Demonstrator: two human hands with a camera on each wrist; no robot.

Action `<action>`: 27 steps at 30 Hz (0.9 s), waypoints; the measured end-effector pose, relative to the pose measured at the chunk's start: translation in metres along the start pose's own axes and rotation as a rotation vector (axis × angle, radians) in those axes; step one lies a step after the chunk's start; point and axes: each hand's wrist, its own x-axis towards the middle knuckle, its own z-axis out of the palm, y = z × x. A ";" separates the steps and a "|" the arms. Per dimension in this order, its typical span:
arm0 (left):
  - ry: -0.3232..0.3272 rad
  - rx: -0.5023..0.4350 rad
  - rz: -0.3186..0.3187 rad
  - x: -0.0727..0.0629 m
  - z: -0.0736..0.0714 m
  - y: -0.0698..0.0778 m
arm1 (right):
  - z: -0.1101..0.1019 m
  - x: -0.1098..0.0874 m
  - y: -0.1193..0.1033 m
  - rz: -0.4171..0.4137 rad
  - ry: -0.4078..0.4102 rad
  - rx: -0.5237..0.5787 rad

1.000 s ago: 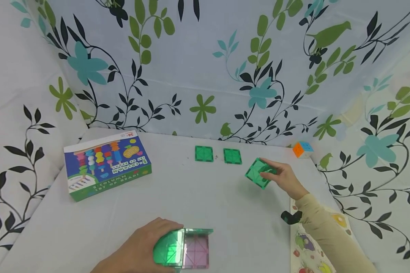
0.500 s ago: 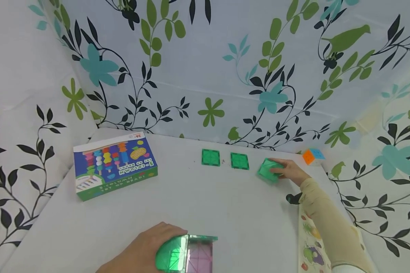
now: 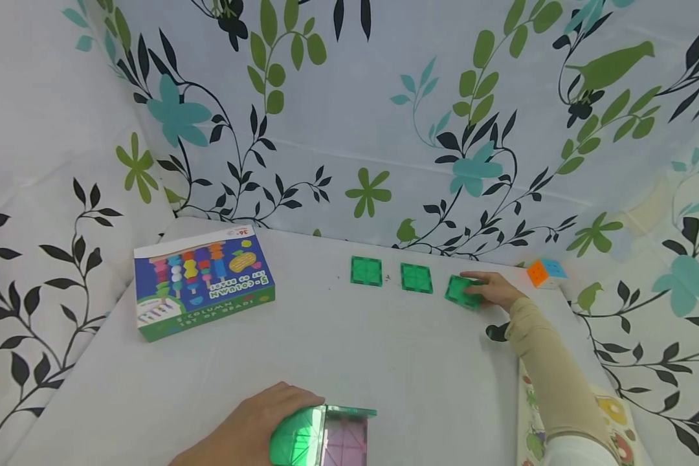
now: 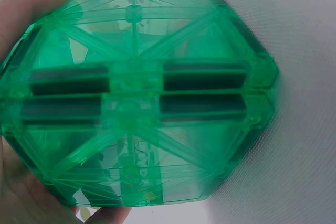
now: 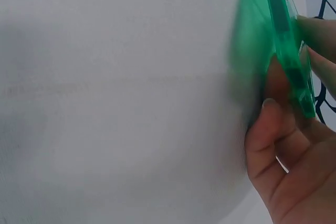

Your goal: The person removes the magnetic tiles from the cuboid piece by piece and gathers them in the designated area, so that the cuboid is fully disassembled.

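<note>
My left hand (image 3: 253, 427) grips the side of an open structure of translucent green magnetic tiles (image 3: 296, 437) with a pink tile (image 3: 345, 443) beside them, at the bottom of the head view. In the left wrist view, green tiles (image 4: 131, 82) meet edge to edge, with fingers and thumb around one side. At the far right of the table, my right hand (image 3: 497, 289) pinches a green square magnetic tile (image 3: 461, 291). The right wrist view has this tile (image 5: 286, 40) tilted between thumb and fingers, close to the white surface. Two more green square tiles (image 3: 366, 270) (image 3: 416, 277) lie flat to its left.
A blue and green bead-set box (image 3: 204, 278) lies at the back left. The puzzle cube (image 3: 546, 273) sits in the far right corner. Under the right forearm are a fruit-printed board (image 3: 611, 414) and a small dark object (image 3: 496, 332). Patterned cloth (image 3: 326, 129) hangs behind the table.
The right hand has moved its green tile to the right and lowered it beside the two flat tiles. The left hand keeps its grip. The head view has shifted slightly.
</note>
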 end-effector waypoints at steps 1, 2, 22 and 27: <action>0.004 0.005 0.005 0.000 0.000 0.000 | 0.000 0.001 0.000 0.001 0.011 -0.019; 0.009 0.012 0.012 0.000 0.000 0.000 | 0.000 0.003 0.000 0.006 0.025 -0.030; 0.029 0.036 0.065 -0.001 0.002 -0.003 | 0.009 -0.002 -0.007 -0.200 0.051 -0.271; 0.028 0.041 0.071 0.000 0.002 -0.003 | 0.008 -0.004 -0.016 -0.205 0.031 -0.363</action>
